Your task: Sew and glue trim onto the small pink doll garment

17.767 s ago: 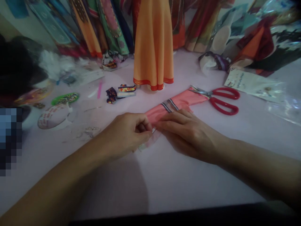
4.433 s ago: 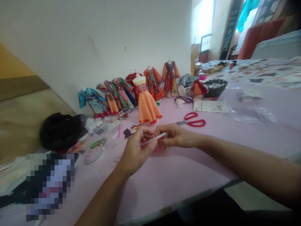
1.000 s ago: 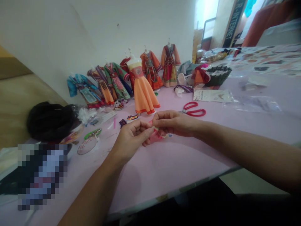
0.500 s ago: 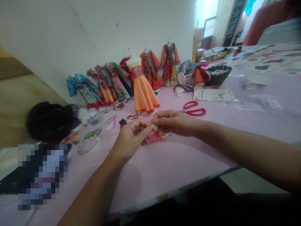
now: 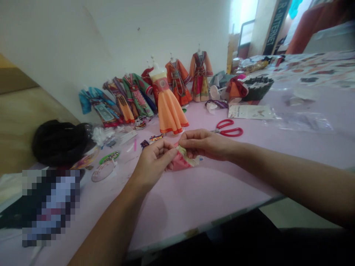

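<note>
A small piece of pink fabric with a pale yellow-green layer [image 5: 184, 159] is stretched between my two hands, low over the table. My left hand [image 5: 156, 157] pinches its left edge between thumb and fingers. Close beside it, my right hand [image 5: 206, 144] is closed on the upper right edge of the same fabric. Just beyond my right hand lie scissors with red handles [image 5: 229, 128], their blades mostly hidden behind that hand. Past my hands stands a doll-sized orange dress [image 5: 170, 107] on a small form.
Several small robes [image 5: 133, 94] stand along the wall. A dark basket [image 5: 257, 88] and a printed card [image 5: 249, 111] are at the back right. A black bundle [image 5: 59, 142] and a green oval trinket [image 5: 109, 157] lie left. The pink table's [image 5: 222, 192] front edge is close to me.
The fabric has opened out between my hands, so more of its pink face and pale layer shows. Both hands stay almost in place.
</note>
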The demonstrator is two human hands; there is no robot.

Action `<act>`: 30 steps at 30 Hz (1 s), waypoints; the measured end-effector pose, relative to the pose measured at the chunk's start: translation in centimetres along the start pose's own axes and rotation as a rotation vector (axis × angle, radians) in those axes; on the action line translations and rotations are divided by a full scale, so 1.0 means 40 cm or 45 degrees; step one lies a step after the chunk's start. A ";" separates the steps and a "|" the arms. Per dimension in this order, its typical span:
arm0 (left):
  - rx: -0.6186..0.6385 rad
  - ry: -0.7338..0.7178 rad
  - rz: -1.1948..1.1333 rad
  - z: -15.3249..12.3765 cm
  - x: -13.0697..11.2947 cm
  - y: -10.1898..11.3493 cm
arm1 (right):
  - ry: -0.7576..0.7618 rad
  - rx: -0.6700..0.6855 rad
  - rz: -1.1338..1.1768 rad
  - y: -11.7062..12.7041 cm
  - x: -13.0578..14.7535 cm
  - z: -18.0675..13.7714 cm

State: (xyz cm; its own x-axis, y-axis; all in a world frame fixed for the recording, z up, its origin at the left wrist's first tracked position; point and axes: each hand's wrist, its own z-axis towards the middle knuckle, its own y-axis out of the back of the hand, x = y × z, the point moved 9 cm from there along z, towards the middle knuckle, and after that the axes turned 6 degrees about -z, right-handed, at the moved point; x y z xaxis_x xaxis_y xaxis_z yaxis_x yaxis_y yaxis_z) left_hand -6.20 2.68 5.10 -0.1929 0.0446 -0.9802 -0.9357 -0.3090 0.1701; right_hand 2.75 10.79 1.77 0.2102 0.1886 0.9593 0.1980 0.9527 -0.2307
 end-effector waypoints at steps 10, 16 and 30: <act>0.010 -0.007 0.015 -0.001 -0.004 -0.005 | 0.026 -0.009 -0.105 -0.004 0.009 0.000; 0.003 -0.018 0.041 0.001 -0.002 -0.003 | 0.032 -0.014 -0.140 -0.005 0.010 0.000; -0.047 -0.010 0.147 0.001 -0.002 0.004 | 0.036 -0.021 -0.217 -0.006 0.014 -0.001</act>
State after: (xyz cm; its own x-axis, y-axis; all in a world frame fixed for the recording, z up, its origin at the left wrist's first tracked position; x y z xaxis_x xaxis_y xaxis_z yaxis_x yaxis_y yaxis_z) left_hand -6.36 2.67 5.20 -0.3012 0.0139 -0.9534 -0.8956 -0.3474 0.2779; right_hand 2.88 10.66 2.37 0.1989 0.0175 0.9799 0.2491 0.9661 -0.0678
